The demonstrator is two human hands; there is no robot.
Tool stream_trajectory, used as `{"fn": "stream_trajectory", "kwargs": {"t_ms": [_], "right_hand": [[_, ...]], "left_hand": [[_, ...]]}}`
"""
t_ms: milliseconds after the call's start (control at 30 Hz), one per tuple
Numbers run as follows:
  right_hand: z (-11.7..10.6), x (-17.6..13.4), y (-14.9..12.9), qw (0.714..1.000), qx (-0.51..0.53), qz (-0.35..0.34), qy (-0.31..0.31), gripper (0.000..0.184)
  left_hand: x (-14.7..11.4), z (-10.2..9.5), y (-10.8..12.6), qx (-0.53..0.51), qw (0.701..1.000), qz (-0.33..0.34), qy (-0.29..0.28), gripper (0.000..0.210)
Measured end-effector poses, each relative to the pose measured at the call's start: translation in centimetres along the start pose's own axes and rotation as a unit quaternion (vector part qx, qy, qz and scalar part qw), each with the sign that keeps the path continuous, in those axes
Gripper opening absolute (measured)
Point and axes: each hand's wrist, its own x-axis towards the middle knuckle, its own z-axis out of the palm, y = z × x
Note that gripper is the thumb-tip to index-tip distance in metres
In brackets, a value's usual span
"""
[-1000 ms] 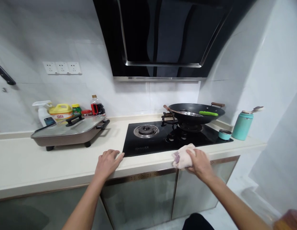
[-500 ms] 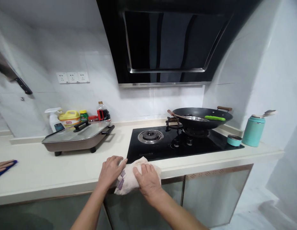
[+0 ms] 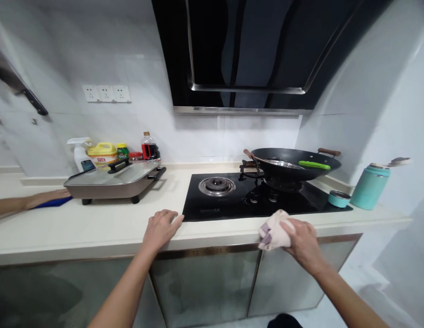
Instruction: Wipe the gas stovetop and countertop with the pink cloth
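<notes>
My right hand (image 3: 302, 239) grips a bunched pale pink cloth (image 3: 276, 231) with purplish patches. The cloth presses against the front edge of the white countertop (image 3: 130, 228), just in front of the black gas stove (image 3: 215, 209). My left hand (image 3: 161, 228) rests flat on the counter's front edge, fingers stretched out and nothing held, its thumb close to the stove's left front corner. On the stove's right burner sits a black wok (image 3: 293, 168) containing a metal item and a green-handled utensil (image 3: 314, 165).
A lidded electric pan (image 3: 105, 187) stands left on the counter, with bottles (image 3: 150, 148) behind it. Another person's hand (image 3: 48, 198) lies on a blue cloth (image 3: 56, 202) at far left. A turquoise flask (image 3: 370, 187) and small turquoise cup (image 3: 339, 199) are at right. The range hood (image 3: 246, 50) hangs overhead.
My right hand has carried the pink cloth rightward along the counter's edge. My left hand has come off the cloth and stays near the stove corner. The other person's hand has moved right.
</notes>
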Motion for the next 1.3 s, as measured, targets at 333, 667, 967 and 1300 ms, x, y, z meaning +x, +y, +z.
{"fn": "stream_trajectory", "kwargs": {"t_ms": [333, 667, 967, 1300], "right_hand": [[-0.3, -0.7, 3.3, 0.996, -0.062, 0.062, -0.012, 0.076], [-2.8, 10.7, -19.1, 0.983, 0.067, -0.086, -0.145, 0.084], [-3.8, 15.5, -23.7, 0.951, 0.210, -0.086, -0.210, 0.056], [-2.5, 17.1, -22.6, 0.975, 0.198, 0.055, -0.083, 0.057]], "left_hand": [[-0.2, 0.2, 0.5, 0.022, 1.000, -0.009, 0.001, 0.043], [-0.4, 0.4, 0.4, 0.015, 1.000, -0.009, 0.011, 0.041], [-0.7, 0.4, 0.2, -0.014, 0.999, -0.004, 0.031, 0.036], [-0.7, 1.0, -0.2, -0.050, 0.998, -0.011, 0.046, 0.040]]}}
